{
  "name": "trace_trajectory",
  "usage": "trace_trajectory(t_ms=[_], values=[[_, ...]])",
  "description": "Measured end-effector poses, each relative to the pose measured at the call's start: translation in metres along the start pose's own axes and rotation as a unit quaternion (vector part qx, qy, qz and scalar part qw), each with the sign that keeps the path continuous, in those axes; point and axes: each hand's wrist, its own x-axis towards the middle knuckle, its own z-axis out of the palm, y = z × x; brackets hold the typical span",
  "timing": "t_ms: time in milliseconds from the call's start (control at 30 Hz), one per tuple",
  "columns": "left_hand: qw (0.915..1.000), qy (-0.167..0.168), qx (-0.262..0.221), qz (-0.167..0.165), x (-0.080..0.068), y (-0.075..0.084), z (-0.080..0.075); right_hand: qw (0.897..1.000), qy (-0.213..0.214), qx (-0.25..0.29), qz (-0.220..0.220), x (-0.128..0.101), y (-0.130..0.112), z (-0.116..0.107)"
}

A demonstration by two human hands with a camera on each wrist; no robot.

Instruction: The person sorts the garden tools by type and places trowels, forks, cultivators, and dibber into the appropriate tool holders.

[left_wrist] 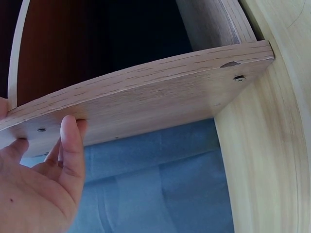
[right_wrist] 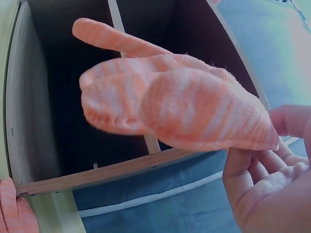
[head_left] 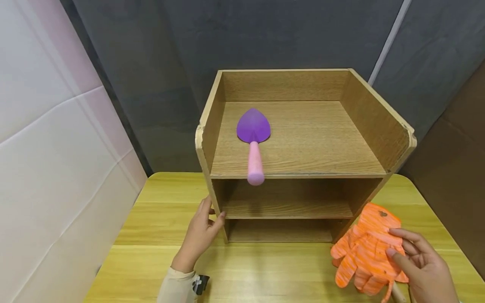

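A small wooden shelf unit (head_left: 303, 176) stands on the table. My left hand (head_left: 199, 235) holds the edge of its left side panel, with the thumb at the front edge and the other fingers against the outer face (left_wrist: 155, 104). At the right front corner my right hand (head_left: 426, 263) pinches an orange streaked glove (head_left: 379, 248) between thumb and fingers. In the right wrist view the glove (right_wrist: 204, 111) hangs in front of the shelf compartments, and more orange glove fingers (right_wrist: 17, 208) show at the lower left. A purple trowel (head_left: 254, 126) with a pink handle lies on the top shelf.
The yellow wood-grain table (head_left: 151, 252) runs under the shelf unit. A pale stick-like end (head_left: 398, 292) shows beneath the glove, mostly hidden. Dark cloth (head_left: 151, 63) hangs behind, a white panel (head_left: 57, 189) stands left and a brown one (head_left: 451, 168) right.
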Motion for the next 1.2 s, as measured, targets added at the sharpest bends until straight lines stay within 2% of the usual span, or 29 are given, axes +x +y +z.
trace_trajectory(t_ms=[100,200,367,633,867,1033,1200], values=[[1.0,-0.002,0.0,-0.002,0.0,0.001,0.0,1.0,-0.015,0.008,-0.01,-0.002,-0.004,0.002],[1.0,-0.003,0.0,-0.007,0.0,0.001,0.001,0.999,-0.029,-0.012,-0.021,-0.001,-0.008,0.008],[1.0,-0.001,0.003,-0.005,0.001,0.0,0.0,0.997,-0.053,-0.023,-0.052,0.006,-0.01,0.02],[1.0,0.001,0.003,-0.002,0.0,0.001,0.0,0.993,-0.078,-0.038,-0.076,0.016,-0.012,0.041],[1.0,0.0,0.004,-0.004,-0.001,0.002,0.0,0.992,-0.085,-0.075,-0.058,0.023,-0.013,0.059],[1.0,0.004,0.006,0.002,-0.001,0.0,0.0,0.988,-0.105,-0.079,-0.075,0.032,-0.012,0.07],[1.0,0.005,0.003,0.003,0.0,0.001,0.001,0.986,-0.122,-0.091,-0.069,0.041,-0.014,0.081]])
